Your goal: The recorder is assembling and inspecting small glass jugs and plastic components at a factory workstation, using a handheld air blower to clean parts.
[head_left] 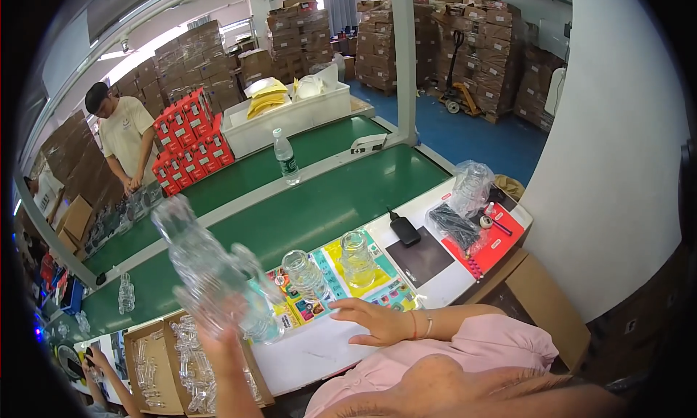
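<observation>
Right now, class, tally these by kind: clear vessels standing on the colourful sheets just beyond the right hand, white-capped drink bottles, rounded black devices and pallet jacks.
Clear vessels: 2
Drink bottle: 1
Rounded black device: 1
Pallet jack: 1
Total: 5

The white worktable (305, 361) is supporting a multicoloured printed sheet (396, 291), a dark sheet (422, 260) and a red sheet (501, 245). Two clear vessels (357, 258) are standing on the printed sheet. The adjoining green work surface (348, 193) is carrying another clear piece (126, 294).
</observation>
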Action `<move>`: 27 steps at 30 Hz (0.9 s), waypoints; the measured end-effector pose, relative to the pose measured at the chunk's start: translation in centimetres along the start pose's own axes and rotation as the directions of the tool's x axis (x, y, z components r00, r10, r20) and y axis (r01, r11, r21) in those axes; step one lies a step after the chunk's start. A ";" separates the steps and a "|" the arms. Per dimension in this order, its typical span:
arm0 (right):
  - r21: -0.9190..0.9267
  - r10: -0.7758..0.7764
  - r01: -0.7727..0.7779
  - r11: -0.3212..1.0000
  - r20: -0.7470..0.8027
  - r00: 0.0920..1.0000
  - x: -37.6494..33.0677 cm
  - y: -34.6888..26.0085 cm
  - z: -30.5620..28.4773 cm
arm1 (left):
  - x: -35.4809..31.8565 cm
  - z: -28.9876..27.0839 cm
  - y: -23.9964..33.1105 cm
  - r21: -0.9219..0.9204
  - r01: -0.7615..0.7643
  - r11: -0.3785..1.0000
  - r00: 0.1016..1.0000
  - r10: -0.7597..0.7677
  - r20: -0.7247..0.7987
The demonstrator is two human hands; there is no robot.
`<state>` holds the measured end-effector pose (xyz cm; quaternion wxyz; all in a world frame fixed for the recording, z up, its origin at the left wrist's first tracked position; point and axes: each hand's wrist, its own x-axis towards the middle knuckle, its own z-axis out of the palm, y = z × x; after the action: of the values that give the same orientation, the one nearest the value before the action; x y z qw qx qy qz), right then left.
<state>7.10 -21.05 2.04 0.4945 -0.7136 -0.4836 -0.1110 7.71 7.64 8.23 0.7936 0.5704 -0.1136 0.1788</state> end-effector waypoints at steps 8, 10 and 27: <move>-0.528 0.289 -0.247 0.812 -0.003 0.957 -11.1 5.1 0.9 | 14.3 -11.5 -4.2 0.174 0.354 0.919 0.914 -0.301 -0.272; -0.563 0.236 -0.196 0.803 -0.002 0.972 -11.4 4.9 0.7 | 16.7 -12.5 -7.4 0.181 0.494 0.850 0.850 -0.428 -0.307; -0.668 0.241 -0.160 0.726 0.030 0.970 -13.3 6.3 2.1 | 11.0 -15.1 -9.7 0.979 0.007 -0.202 0.995 -0.100 -0.027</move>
<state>4.67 -27.33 -11.26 0.1904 -0.8954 -0.3603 -0.1795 21.39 20.88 -0.77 0.0631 0.9844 0.0669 0.1502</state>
